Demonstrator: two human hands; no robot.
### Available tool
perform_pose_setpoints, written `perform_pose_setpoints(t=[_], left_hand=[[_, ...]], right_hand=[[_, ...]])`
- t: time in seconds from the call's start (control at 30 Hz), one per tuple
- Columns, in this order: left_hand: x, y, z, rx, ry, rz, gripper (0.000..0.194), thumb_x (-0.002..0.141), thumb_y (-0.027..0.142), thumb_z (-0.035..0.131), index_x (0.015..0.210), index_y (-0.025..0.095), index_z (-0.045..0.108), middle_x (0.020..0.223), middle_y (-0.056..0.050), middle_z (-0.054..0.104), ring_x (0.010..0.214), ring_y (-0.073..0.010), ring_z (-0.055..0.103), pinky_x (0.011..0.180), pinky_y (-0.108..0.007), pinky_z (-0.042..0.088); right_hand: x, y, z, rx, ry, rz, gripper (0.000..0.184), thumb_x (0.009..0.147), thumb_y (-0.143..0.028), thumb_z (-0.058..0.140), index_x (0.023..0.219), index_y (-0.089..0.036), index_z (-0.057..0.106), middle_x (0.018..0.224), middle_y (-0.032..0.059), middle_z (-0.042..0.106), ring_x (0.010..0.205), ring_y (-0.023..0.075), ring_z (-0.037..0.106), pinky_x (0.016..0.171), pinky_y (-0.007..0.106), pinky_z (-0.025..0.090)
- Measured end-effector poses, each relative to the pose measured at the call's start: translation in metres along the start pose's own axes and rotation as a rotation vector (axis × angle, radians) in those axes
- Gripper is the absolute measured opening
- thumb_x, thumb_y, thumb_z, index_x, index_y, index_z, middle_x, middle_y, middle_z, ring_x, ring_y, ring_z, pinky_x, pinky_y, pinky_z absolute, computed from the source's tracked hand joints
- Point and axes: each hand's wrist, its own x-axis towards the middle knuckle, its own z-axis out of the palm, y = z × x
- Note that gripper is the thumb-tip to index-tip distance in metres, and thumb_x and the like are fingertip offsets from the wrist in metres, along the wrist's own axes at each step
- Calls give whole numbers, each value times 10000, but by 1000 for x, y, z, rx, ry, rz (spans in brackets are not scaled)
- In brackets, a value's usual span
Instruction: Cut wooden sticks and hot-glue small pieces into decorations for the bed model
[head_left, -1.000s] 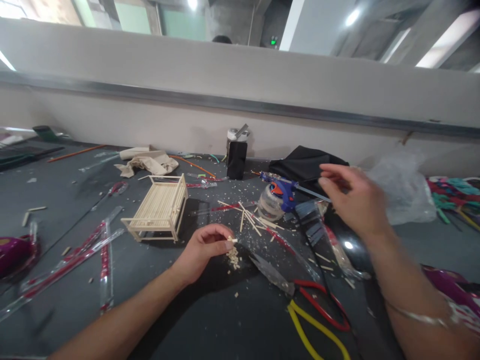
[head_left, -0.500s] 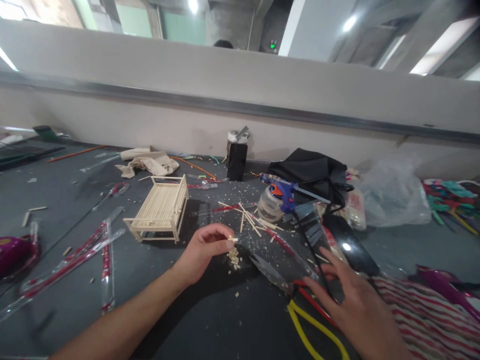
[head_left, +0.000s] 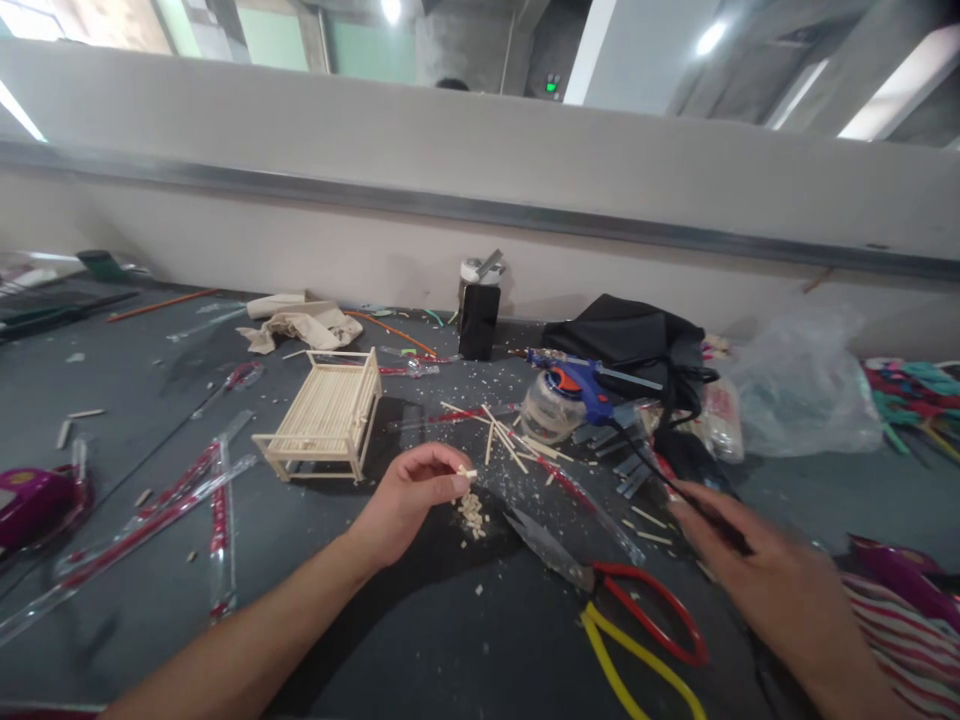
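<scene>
My left hand (head_left: 416, 492) rests on the dark table (head_left: 150, 400), fingers pinched shut on a tiny wooden piece (head_left: 467, 472). Just below its fingertips lies a small pile of wood bits (head_left: 471, 515). A miniature wooden bed (head_left: 324, 412) stands to the upper left of that hand. My right hand (head_left: 780, 590) is low at the right, smeared by motion, fingers reaching over a black cord and a dark flat thing (head_left: 679, 455). Scissors with red and yellow handles (head_left: 637, 625) lie between my hands. Thin wooden sticks (head_left: 504, 440) are scattered behind the pile.
A blue glue gun (head_left: 581, 383) leans on a clear tape roll (head_left: 546, 410). Behind stand a black bottle (head_left: 478, 318), a black bag (head_left: 630, 335) and a clear plastic bag (head_left: 802, 395). Clear red-striped wrappers (head_left: 150, 515) lie left, with crumpled cloth (head_left: 300, 325) by the wall.
My right hand dropped from the glue gun to the table by the scissors, then slid right and forward over the dark flat thing. My left hand kept its pinch in place.
</scene>
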Motion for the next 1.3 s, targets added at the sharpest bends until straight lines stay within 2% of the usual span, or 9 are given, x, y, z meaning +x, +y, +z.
perform_pose_setpoints(t=[0.13, 0.2, 0.27, 0.3, 0.4, 0.47, 0.73, 0.93, 1.3], left_hand=[[-1, 2, 2, -38, -13, 12, 116, 684, 230, 790, 721, 176, 695, 759, -7, 638, 733, -132, 550, 720, -273, 399], [-1, 2, 3, -47, -19, 11, 127, 672, 231, 799, 718, 176, 694, 765, -8, 639, 734, -131, 549, 714, -272, 397], [-2, 2, 4, -43, -25, 5, 132, 664, 226, 806, 713, 173, 695, 767, -6, 639, 735, -127, 549, 708, -264, 393], [-2, 2, 3, -40, -26, -1, 131, 663, 223, 807, 714, 172, 697, 770, -4, 639, 737, -125, 549, 709, -260, 393], [-2, 3, 3, -37, -15, -23, 133, 661, 217, 810, 723, 168, 703, 787, -5, 645, 739, -124, 556, 722, -260, 398], [-1, 4, 3, -41, -8, -34, 140, 660, 221, 812, 731, 163, 706, 790, -11, 650, 743, -129, 561, 734, -267, 404], [-1, 2, 3, -43, -17, -102, 131, 682, 213, 798, 750, 153, 704, 781, -20, 665, 750, -132, 563, 747, -269, 402], [-2, 1, 5, -12, -25, -164, 131, 672, 212, 796, 738, 145, 705, 746, -15, 659, 721, -126, 557, 742, -266, 404], [-1, -2, 4, 7, -39, -231, 151, 646, 198, 800, 729, 137, 688, 703, -4, 642, 685, -111, 538, 700, -246, 383]], right_hand=[[-9, -39, -19, 36, 132, -9, 453, 867, -530, 543, 1266, -317, 550, 967, 81, 686, 829, 310, 674, 780, 451, 534], [-10, -67, -26, 153, 176, -2, 380, 869, -456, 575, 1240, -375, 550, 950, 53, 686, 794, 281, 676, 762, 414, 548], [-5, -96, -26, 283, 66, -65, 305, 883, -393, 579, 1186, -363, 575, 902, 27, 691, 717, 231, 673, 653, 350, 563], [-1, -109, -22, 363, 2, -165, 271, 893, -350, 571, 1164, -346, 585, 876, 17, 696, 666, 201, 664, 589, 313, 553], [18, -138, -3, 523, -93, -291, 220, 906, -226, 553, 1113, -272, 609, 860, 18, 694, 680, 159, 651, 597, 265, 539], [30, -149, 10, 598, -111, -295, 212, 896, -193, 562, 1093, -246, 621, 850, 11, 686, 686, 139, 637, 613, 244, 532], [38, -153, 33, 788, -216, -147, 186, 836, -156, 620, 999, -236, 658, 864, -15, 706, 682, 104, 636, 600, 181, 517], [38, -147, 40, 836, -315, -161, 145, 841, -169, 641, 956, -251, 673, 844, -33, 704, 710, 101, 641, 617, 171, 507], [37, -144, 48, 825, -329, -189, 95, 875, -165, 618, 893, -243, 669, 812, -40, 694, 715, 101, 626, 662, 186, 474]])
